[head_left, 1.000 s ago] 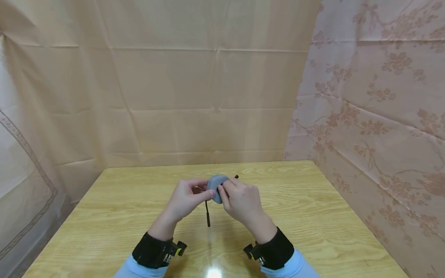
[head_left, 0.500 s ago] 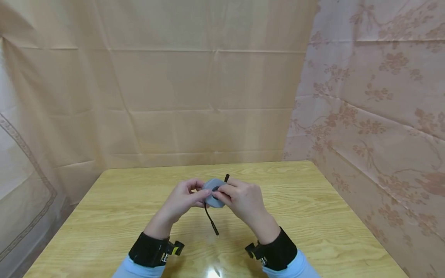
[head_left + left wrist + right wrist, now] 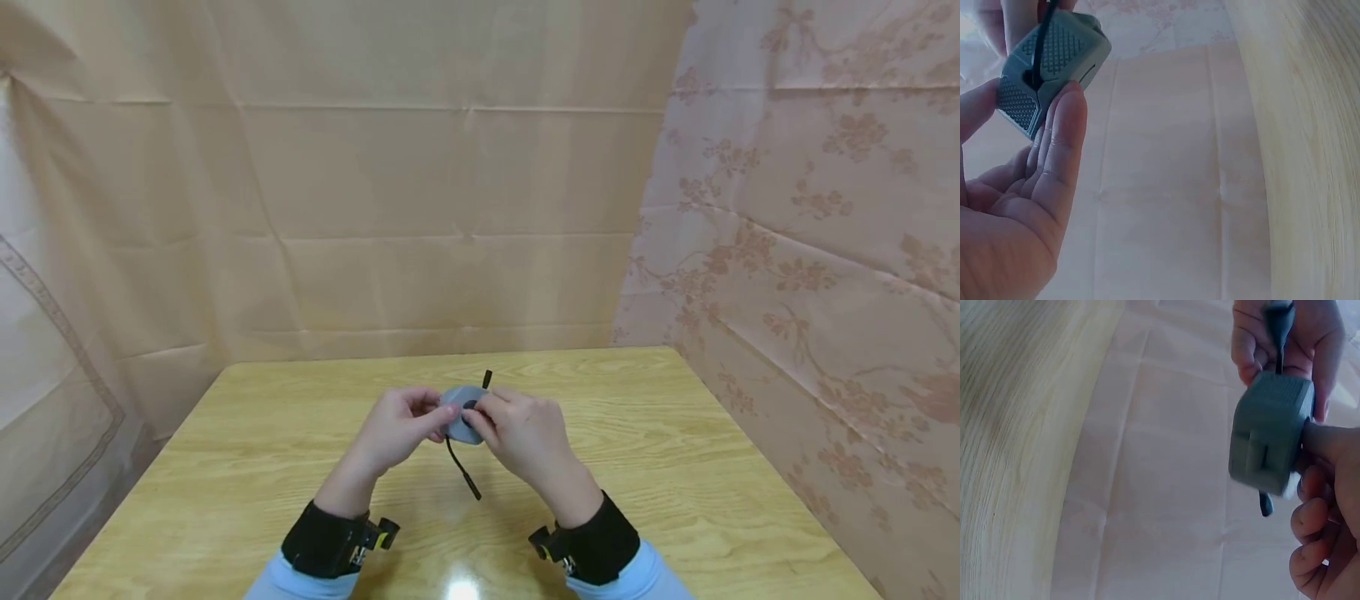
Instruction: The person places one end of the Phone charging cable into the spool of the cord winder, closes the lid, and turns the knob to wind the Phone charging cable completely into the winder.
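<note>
Above the table, both hands hold a small grey-blue cable winder (image 3: 459, 400), an angular case with textured ends. A black cable (image 3: 459, 467) leaves it at two opposite sides; one plug end hangs toward the person, the other points away. My left hand (image 3: 405, 427) grips the case by its edge between thumb and fingers. With thumb and forefinger my right hand (image 3: 525, 427) pinches the dark round knob (image 3: 469, 406) on the case's face. In the left wrist view the cable runs out of a slot in the ribbed end of the case (image 3: 1060, 53).
The light wood table (image 3: 262, 467) lies beneath both hands. Behind it hangs a beige curtain (image 3: 375, 208), and a floral pink curtain (image 3: 787, 250) borders the right side. Each wrist wears a black band (image 3: 326, 540) with a small camera.
The winder has turned so its face with the knob shows more toward the head camera. The near cable end has swung to the right. Both hands keep their hold.
</note>
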Demonstrator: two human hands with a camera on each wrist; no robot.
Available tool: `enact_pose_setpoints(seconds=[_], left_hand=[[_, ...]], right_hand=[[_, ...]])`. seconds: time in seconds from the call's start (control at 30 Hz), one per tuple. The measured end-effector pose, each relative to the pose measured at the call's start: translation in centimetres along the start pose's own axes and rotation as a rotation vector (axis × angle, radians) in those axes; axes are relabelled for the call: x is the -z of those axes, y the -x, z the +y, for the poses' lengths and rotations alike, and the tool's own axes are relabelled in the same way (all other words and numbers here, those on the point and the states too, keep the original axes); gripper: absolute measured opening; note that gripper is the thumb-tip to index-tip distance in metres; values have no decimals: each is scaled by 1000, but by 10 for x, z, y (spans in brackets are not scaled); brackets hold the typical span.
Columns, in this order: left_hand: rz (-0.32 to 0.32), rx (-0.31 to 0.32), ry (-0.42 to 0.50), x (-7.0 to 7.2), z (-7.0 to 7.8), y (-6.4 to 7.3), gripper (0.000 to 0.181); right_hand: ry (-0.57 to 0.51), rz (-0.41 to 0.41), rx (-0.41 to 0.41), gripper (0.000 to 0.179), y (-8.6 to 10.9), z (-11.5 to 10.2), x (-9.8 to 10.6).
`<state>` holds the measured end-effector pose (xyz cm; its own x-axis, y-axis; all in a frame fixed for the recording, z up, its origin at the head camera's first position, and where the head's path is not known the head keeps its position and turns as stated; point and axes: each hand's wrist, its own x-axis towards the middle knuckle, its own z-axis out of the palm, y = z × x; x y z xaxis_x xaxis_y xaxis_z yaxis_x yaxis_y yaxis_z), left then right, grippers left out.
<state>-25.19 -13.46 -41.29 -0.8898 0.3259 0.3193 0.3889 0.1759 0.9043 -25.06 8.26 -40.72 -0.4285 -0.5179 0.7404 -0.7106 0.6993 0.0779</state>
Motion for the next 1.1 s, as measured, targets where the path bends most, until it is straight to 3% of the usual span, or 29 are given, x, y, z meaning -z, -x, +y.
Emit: enact_pose_setpoints(seconds=[0.13, 0.27, 0.4, 0.6, 0.87, 1.1], left_hand=[[10, -61, -28, -5, -1, 0, 27], [38, -97, -31, -10, -2, 0, 27], [89, -150, -41, -15, -3, 2, 25], [177, -245, -104, -22, -1, 3, 22], [172, -198, -181, -18, 1, 2, 23], [189, -162, -260, -7, 2, 4, 28]], right_hand=[[46, -30, -27, 27, 1, -4, -3], [28, -43, -104, 31, 0, -9, -6], [-45, -29, -216, 36, -1, -15, -8], [-240, -13, -344, 41, -4, -19, -6], [-383, -46, -428, 33, -6, -13, -2], [-442, 26, -336, 8, -7, -1, 8]])
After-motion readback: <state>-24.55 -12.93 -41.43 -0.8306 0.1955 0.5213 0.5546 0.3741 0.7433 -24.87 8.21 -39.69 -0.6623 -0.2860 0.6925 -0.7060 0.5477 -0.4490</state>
